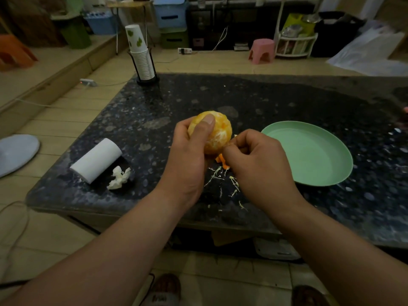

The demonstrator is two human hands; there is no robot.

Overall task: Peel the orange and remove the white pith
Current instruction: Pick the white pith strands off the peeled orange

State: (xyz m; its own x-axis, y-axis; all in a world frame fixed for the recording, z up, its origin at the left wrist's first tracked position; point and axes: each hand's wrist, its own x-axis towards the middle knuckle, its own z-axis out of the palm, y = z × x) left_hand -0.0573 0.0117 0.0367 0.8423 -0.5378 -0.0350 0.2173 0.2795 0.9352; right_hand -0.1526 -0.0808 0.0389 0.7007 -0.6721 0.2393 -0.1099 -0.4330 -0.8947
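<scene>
The round, mostly peeled orange (217,134) is held above the middle of the dark speckled stone table (287,102), a little toward its near edge. The left hand (189,155) is wrapped around the fruit's left side with the thumb laid over its top. The right hand (258,160) is bunched at the fruit's lower right, thumb and forefinger pinched together where they meet the surface; whatever sits in that pinch is too small to make out, likely a strand of pith. The exposed flesh shows pale webbing over orange segments, with no large rind patch visible on the side facing me. A small scrap of orange peel (221,161) lies on the table just under the hands, and thin white pith strands (220,175) are scattered toward the near edge. The round pale green plate (309,155) sits to the right of the hands with nothing on it. A white paper roll (97,160) lies toward the near left corner with a crumpled white tissue (119,177) just beside it; a black rack of white paper cups (141,56) stands at the far left corner. Judgement: peeling is essentially done and the pith-cleaning step is in hand. The next move calls for a light pull along the segment, then rotating the fruit in the left hand to check the hidden side.
</scene>
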